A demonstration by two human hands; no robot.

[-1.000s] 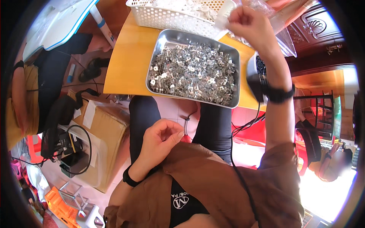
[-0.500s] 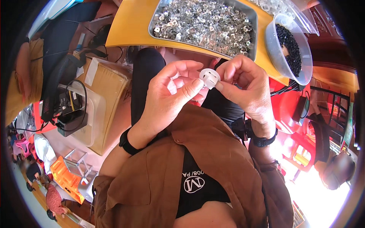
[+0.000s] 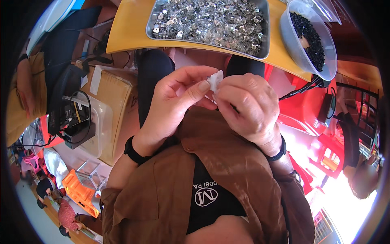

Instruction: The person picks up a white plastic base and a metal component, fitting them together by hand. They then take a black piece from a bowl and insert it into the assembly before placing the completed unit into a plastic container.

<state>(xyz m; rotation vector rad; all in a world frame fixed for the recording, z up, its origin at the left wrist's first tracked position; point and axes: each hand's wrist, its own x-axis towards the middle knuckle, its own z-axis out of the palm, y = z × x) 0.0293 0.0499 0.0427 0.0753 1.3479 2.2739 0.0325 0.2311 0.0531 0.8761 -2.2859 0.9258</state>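
A small white plastic piece [image 3: 215, 80] with a round face is held up above my lap, turned so that its face is mostly edge-on. My left hand [image 3: 178, 97] pinches it between thumb and fingers. Close against its right side is my right hand [image 3: 248, 101], back turned up and fingers curled in. Whatever the right fingertips grip is hidden behind the hand. Beyond both hands, a metal tray [image 3: 264, 49] full of small shiny metal and see-through pieces stands on the yellow table [image 3: 126, 28].
Right of the tray sits a see-through bowl [image 3: 286, 44] of small black pieces [image 3: 310, 36]. A red plastic stool [image 3: 300, 110] is at my right. On my left, a cardboard box [image 3: 118, 118] stands beside a see-through bin [image 3: 101, 126] holding black devices. Other people are farther off.
The white piece has turned from showing its slotted face to nearly edge-on. My right hand has rolled over, moved left and lower, its back now facing up. My left hand keeps its pinch.
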